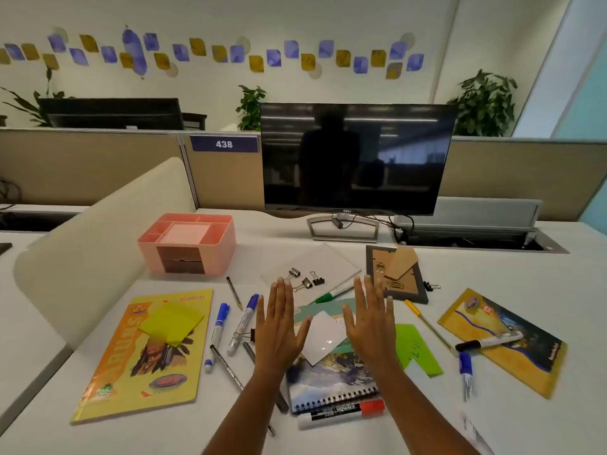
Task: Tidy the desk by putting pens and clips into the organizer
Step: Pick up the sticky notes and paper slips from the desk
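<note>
Facing Dell monitor [358,159], 438 tag [224,144], Camlin marker [341,413]

I see both hands flat, fingers straight: left hand [279,326], right hand [371,326], above papers. Pink organizer [189,243] far left; binder clips [305,279] beyond my fingertips; blue markers [244,318] left.
</note>
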A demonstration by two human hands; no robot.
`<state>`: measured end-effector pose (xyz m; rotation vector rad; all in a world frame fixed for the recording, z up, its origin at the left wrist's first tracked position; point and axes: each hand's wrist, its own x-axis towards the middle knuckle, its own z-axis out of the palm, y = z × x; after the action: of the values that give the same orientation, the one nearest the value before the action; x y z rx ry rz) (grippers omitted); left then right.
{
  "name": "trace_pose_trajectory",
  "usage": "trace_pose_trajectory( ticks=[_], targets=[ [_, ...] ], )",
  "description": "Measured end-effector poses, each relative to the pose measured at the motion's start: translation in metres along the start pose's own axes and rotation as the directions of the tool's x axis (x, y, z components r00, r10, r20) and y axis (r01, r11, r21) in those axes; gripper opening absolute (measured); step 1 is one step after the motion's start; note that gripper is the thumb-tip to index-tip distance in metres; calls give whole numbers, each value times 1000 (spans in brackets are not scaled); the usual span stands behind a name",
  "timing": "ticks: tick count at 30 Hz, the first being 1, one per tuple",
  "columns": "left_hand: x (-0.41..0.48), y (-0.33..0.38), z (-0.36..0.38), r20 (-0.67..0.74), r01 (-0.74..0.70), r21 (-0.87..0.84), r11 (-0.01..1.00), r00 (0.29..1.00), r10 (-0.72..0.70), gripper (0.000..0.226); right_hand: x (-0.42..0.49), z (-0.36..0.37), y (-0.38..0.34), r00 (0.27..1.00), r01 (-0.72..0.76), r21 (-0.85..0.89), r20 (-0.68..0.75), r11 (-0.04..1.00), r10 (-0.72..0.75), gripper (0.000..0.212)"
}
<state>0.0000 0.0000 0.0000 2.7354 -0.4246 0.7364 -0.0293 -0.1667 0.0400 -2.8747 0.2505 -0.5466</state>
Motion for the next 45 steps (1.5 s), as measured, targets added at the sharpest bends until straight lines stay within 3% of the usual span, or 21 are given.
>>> trace_pose_trajectory(
  ticks=[5, 9, 15, 19, 22, 24, 32, 36, 40, 45],
  targets=[
    [-16, 3, 4, 121, 55, 15, 998, 991, -56, 70, -16, 14, 3, 997, -66, 12, 29, 998, 66, 70],
    [-24, 10, 6, 295, 124, -20, 992, 949, -112, 70, -26, 23, 7, 991, -94, -12, 97, 995, 95, 74],
    [-30, 20, -4, 436, 142, 57, 988, 887, -152, 106, -33, 29, 8, 963, -97, 1, 251, 995, 94, 57],
    [-28, 21, -4, 479, 152, 107, 983, 858, -184, 95, -36, 35, 11, 958, -73, -10, 278, 997, 73, 77],
    [-29, 21, -2, 518, 169, 96, 981, 833, -194, 92, -35, 35, 11, 946, -75, 0, 315, 997, 72, 80],
    [-29, 21, -2, 522, 191, 71, 979, 829, -200, 86, -36, 34, 11, 934, -81, -3, 348, 997, 77, 80],
    [-31, 21, 0, 510, 197, 80, 977, 834, -210, 109, -34, 33, 13, 929, -110, 0, 356, 994, 103, 78],
    [-31, 21, 0, 494, 205, 75, 976, 842, -215, 116, -30, 27, 12, 941, -118, 86, 327, 989, 84, 50],
    [-31, 22, 1, 475, 203, 86, 975, 853, -219, 131, -23, 12, 24, 968, -60, 120, 251, 991, 28, 48],
    [-30, 23, 0, 476, 211, 76, 974, 851, -222, 133, -6, -15, 42, 947, -229, 301, 290, 926, 140, 49]
  ],
)
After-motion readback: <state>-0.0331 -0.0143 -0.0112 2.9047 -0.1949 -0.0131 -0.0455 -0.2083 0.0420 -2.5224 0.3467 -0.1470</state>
